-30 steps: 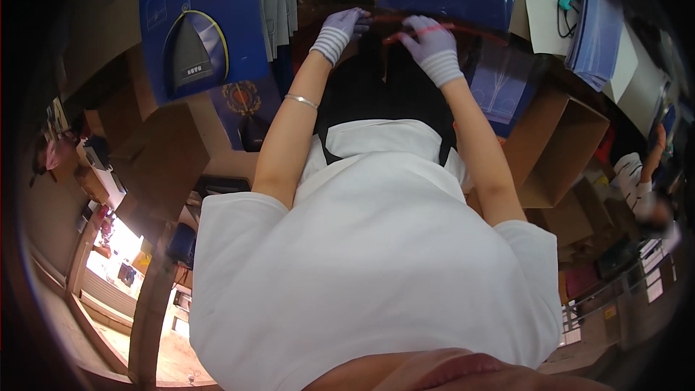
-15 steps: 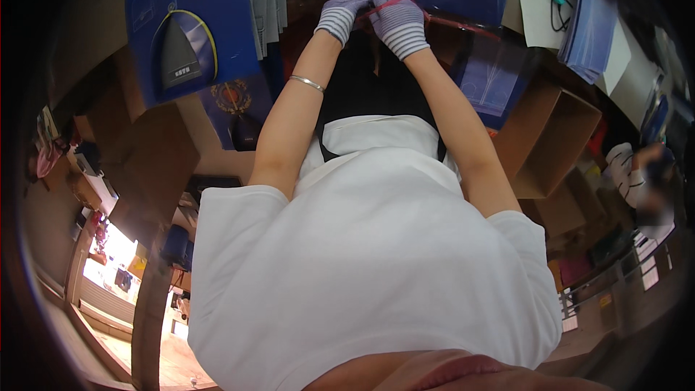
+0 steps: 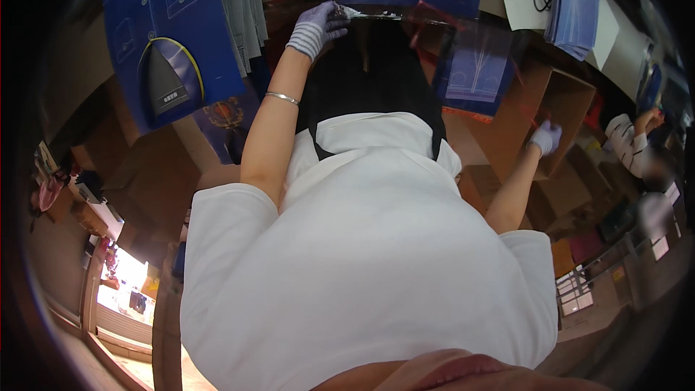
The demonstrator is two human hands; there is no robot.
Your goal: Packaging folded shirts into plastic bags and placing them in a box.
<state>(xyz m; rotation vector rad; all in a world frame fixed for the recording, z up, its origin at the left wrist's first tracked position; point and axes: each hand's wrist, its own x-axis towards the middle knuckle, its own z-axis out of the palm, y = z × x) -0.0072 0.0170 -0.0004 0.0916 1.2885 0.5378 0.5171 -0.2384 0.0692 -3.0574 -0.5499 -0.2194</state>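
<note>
Away swings the right hand [image 3: 544,137], out to the cardboard box [image 3: 557,112] on the right. Left hand [image 3: 317,26], fingers curled, pinches the clear bag [image 3: 376,43] over a dark garment on the bench; right hand's grip can't be told.

The white shirt [image 3: 362,261] hides most of the worktable. The left hand [image 3: 317,27], at twelve o'clock, covers what its fingers grip. At three o'clock, a blurred co-worker [image 3: 641,141] is partly cut by the dark rim.
</note>
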